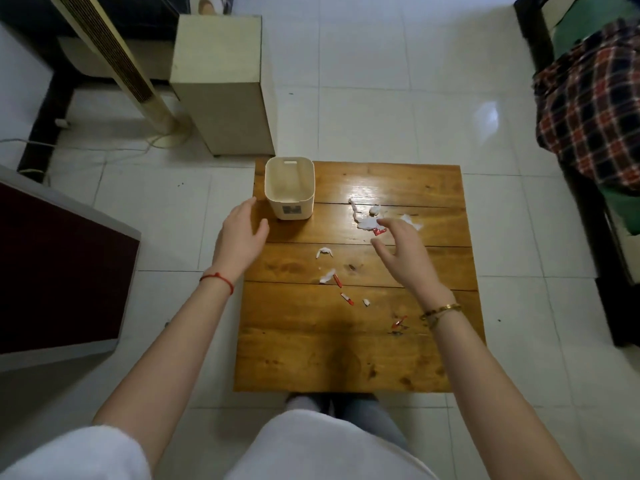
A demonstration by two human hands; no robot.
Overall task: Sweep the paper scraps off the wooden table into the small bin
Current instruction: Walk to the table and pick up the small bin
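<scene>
A small cream bin (290,188) stands upright and empty on the far left corner of the low wooden table (353,348). White and red paper scraps lie scattered: a larger cluster (367,220) at the far middle, smaller bits (327,276) in the centre, and a red piece (398,322) nearer my right wrist. My left hand (242,233) hovers open just left of the bin, apart from it. Over the far cluster my right hand (401,249) hangs open, fingers spread, holding nothing.
A cream cabinet (221,88) and a tall fan stand (114,57) sit on the tiled floor behind the table. A dark red panel (59,268) is at the left. A bed with plaid cloth (592,109) lies at the right.
</scene>
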